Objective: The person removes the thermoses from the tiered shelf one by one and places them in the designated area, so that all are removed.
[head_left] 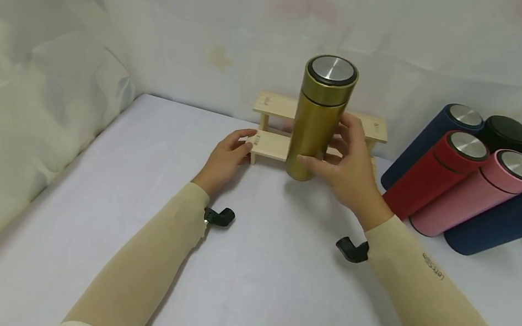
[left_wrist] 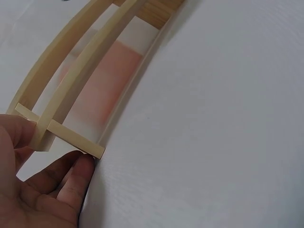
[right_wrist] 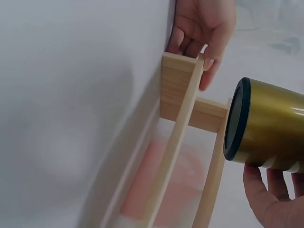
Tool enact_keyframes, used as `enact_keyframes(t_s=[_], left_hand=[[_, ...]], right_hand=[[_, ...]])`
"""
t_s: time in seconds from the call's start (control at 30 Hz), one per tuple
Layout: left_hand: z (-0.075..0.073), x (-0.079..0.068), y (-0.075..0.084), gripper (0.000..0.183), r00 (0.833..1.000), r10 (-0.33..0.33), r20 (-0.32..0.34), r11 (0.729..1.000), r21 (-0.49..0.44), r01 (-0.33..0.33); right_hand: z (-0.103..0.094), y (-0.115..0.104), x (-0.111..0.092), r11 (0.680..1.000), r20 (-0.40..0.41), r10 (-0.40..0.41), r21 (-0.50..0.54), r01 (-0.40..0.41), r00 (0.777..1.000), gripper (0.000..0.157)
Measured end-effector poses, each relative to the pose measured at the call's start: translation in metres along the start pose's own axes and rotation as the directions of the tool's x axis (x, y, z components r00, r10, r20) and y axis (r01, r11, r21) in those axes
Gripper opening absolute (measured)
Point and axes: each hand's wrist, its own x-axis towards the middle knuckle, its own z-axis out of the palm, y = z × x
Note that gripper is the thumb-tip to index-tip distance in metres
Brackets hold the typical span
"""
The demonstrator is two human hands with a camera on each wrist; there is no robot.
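My right hand point(head_left: 352, 170) grips a gold thermos flask point(head_left: 318, 121) with a silver-topped lid, thumb on the near side. The flask is nearly upright, in front of a small two-tier wooden rack point(head_left: 271, 145), and hides the rack's middle. In the right wrist view the flask's dark base point(right_wrist: 237, 118) is off the table, beside the rack's boards. My left hand point(head_left: 223, 160) holds the left end of the rack's lower step. The left wrist view has its thumb by the board end and its fingertips point(left_wrist: 85, 166) against the foot of the leg point(left_wrist: 76, 136).
To the right stand several more flasks close together: a red one point(head_left: 439, 177), a pink one point(head_left: 479, 194), blue ones point(head_left: 508, 220) and dark ones point(head_left: 507, 131). A white cloth covers the table point(head_left: 255, 273). Pale fabric point(head_left: 199, 32) hangs behind and at the left.
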Motion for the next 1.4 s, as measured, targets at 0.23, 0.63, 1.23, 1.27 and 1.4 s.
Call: enact_keyframes(t_s=[0.23, 0.63, 1.23, 1.27, 1.4], left_hand=[[-0.001, 0.001, -0.001, 0.039, 1.000, -0.007, -0.007, 1.000, 0.003, 0.007], [0.001, 0.000, 0.002, 0.039, 1.000, 0.009, -0.001, 1.000, -0.005, -0.009], [0.000, -0.002, 0.000, 0.040, 1.000, 0.002, -0.016, 1.000, 0.008, -0.001], [0.000, -0.002, 0.000, 0.040, 1.000, 0.002, -0.014, 1.000, 0.008, -0.002], [0.001, -0.001, -0.002, 0.039, 1.000, 0.003, -0.007, 1.000, 0.003, -0.003]], right_hand=[[-0.011, 0.004, -0.023, 1.000, -0.001, -0.014, 0.011, 0.014, 1.000, 0.092], [-0.034, 0.011, -0.069, 0.999, -0.017, -0.010, 0.037, 0.011, 1.000, 0.102], [-0.089, 0.021, -0.126, 0.990, -0.085, 0.050, -0.126, -0.060, 0.995, 0.101], [-0.093, 0.021, -0.128, 0.984, -0.092, 0.058, -0.163, -0.073, 0.994, 0.103], [-0.108, 0.020, -0.136, 0.966, -0.103, 0.082, -0.238, -0.104, 0.991, 0.109]])
